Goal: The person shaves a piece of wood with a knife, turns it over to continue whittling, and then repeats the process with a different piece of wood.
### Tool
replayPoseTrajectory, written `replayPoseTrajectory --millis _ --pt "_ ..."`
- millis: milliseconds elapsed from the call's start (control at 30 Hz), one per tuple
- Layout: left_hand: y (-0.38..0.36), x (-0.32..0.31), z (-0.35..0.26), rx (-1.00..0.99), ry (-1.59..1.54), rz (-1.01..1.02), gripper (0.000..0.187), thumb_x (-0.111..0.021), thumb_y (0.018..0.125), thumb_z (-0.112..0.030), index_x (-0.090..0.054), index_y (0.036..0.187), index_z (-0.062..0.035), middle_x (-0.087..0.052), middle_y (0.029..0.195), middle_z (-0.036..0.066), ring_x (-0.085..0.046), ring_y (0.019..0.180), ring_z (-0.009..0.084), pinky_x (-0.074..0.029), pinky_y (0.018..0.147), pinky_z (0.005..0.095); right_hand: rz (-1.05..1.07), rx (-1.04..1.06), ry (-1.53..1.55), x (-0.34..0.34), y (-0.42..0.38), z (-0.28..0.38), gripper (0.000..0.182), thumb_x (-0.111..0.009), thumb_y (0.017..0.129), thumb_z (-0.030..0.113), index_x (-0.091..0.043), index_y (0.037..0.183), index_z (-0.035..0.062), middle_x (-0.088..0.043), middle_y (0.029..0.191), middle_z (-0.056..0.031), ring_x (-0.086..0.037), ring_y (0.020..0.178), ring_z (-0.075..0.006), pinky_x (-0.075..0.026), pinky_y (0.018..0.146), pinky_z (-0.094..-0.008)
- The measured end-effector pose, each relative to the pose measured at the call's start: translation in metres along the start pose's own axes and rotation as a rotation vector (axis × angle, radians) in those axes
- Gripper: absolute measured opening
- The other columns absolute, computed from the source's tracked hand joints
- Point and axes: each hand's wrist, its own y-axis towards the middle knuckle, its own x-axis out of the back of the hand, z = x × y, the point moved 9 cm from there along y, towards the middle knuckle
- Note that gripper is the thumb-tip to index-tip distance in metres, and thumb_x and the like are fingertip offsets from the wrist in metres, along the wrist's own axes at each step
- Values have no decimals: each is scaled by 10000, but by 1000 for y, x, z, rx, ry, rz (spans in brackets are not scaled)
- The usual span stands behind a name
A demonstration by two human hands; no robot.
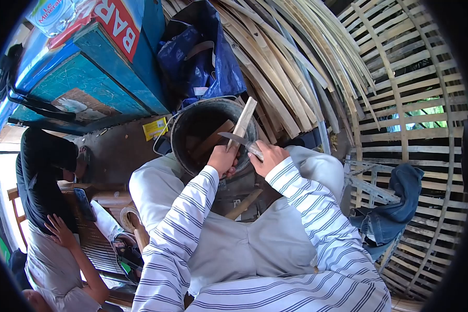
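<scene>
My left hand (223,160) is closed round the lower part of a flat wooden strip (243,120), which slants up and to the right over a dark bucket (179,136). In my right hand (270,157) is a knife (235,138), gripped by its handle. The blade points left and lies across the strip, just above my left fingers. Inside the bucket, between my knees, are several wood pieces (211,139). Another piece of wood (244,204) lies below my hands, between my legs.
Long bamboo strips (275,67) are piled beyond the bucket, beside a blue bag (203,62). A turquoise cabinet (62,83) stands at the left. Another person (52,208) sits on a bench (101,247) there. A slatted bamboo wall (400,104) and hanging jeans (395,208) are at the right.
</scene>
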Motion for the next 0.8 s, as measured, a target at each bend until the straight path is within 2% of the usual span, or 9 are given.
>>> replayPoseTrajectory --millis 33,133,167,267,400,500,567,733,800 --pt "-2 1 -2 -17 56 -25 300 -451 1040 -244 -550 972 31 -496 664 57 -419 423 121 -369 374 301 -39 39 0 0 -4 3 441 -645 872 421 -635 1142 73 -689 821 -229 -671 768 -449 -543 687 -520" --pt "7 2 5 -64 101 -88 295 -463 1031 -228 -557 946 39 -490 641 58 -416 404 131 -364 361 318 -103 -164 -8 -9 2 -22 443 -626 873 444 -637 1116 73 -682 822 -257 -681 812 -450 -550 744 -543" --pt "8 2 5 -73 115 -96 290 -465 1029 -224 -559 946 38 -489 637 58 -416 400 134 -362 358 321 -85 -148 9 -12 -2 -24 437 -624 876 443 -639 1104 71 -683 823 -258 -680 814 -451 -548 745 -548" --pt "6 8 1 -102 279 -129 317 -474 1021 -237 -588 931 44 -537 643 86 -506 411 176 -392 364 345 -3 -64 52 -3 -13 0 411 -615 891 431 -640 1066 60 -684 823 -265 -676 828 -458 -539 745 -560" --pt "-4 7 -6 -133 392 -165 326 -493 1009 -251 -614 925 40 -576 643 102 -578 448 200 -436 396 352 -80 -235 -45 -9 9 -30 439 -628 880 445 -641 1093 62 -681 849 -277 -668 833 -471 -541 744 -535" --pt "-3 12 -5 -103 366 -160 313 -501 1000 -250 -629 935 28 -603 648 102 -603 471 209 -468 427 355 -90 -153 13 -12 4 -25 443 -632 878 444 -645 1071 45 -683 869 -276 -670 833 -462 -544 740 -523" --pt "2 16 -6 -147 453 -217 317 -504 996 -253 -637 926 25 -628 667 105 -623 496 212 -484 443 361 -146 11 98 -5 -3 -3 449 -628 880 452 -654 1026 28 -693 886 -252 -674 824 -448 -544 747 -519" --pt "25 28 -2 -254 625 -323 333 -511 994 -287 -653 913 3 -667 702 107 -642 537 201 -512 485 367 -52 -154 31 -34 15 -18 478 -639 887 464 -609 1114 45 -673 1061 -239 -641 1028 -421 -514 870 -526" --pt "24 29 -1 -253 649 -348 338 -511 993 -298 -659 944 2 -689 770 145 -683 638 256 -541 574 404 -2 -235 -6 -35 18 -23 496 -627 894 483 -594 1143 56 -653 1125 -228 -610 1108 -401 -491 922 -528"
